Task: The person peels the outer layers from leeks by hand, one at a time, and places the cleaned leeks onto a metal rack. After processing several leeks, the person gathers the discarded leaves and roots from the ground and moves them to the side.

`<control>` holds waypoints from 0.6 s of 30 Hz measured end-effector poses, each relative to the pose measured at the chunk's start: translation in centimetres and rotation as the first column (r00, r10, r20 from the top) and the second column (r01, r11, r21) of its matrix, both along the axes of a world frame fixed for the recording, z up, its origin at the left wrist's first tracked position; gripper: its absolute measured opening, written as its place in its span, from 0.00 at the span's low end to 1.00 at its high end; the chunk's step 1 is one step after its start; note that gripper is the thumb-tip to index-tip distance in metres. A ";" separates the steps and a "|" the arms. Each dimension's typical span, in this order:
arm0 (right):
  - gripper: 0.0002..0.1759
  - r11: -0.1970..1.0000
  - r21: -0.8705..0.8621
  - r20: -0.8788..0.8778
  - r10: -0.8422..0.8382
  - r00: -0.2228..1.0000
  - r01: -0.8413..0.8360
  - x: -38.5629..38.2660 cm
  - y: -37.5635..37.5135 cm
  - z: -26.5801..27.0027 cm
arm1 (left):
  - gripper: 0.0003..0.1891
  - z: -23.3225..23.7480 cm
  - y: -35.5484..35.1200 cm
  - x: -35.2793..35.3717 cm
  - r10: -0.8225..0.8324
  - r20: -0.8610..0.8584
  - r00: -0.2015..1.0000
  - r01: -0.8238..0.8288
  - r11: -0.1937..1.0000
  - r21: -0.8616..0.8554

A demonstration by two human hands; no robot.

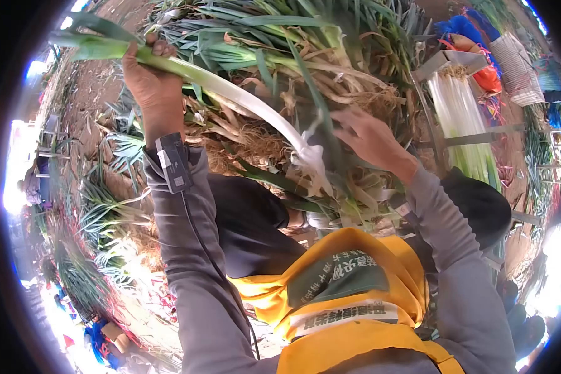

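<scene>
My left hand is closed around the upper, green part of a long leek. Its white shaft slants down to the right, with loose pale outer layers hanging at the lower end. My right hand is beside that end, smeared by motion, its fingers stretched out and apart. A loose green leaf, also blurred, is right by its fingertips; I see no grip on it. Beyond both hands lies a heap of unpeeled leeks with brown roots and dry leaves.
At the right, a metal frame holds a bundle of white-stemmed leeks. Blue and orange-red plastic material lies behind it. More leeks are on the soil at the left. Peeled scraps lie near my knees.
</scene>
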State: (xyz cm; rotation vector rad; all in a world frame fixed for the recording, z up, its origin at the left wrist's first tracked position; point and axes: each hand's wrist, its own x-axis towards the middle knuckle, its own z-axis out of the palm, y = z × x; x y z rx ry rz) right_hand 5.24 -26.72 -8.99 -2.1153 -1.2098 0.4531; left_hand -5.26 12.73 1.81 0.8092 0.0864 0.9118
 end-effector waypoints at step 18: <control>0.16 0.995 0.083 -0.503 0.082 0.860 -0.047 -8.0 -4.1 9.7 | 0.22 -8.7 4.6 -0.4 0.179 -0.616 0.767 -0.443 0.842 -0.307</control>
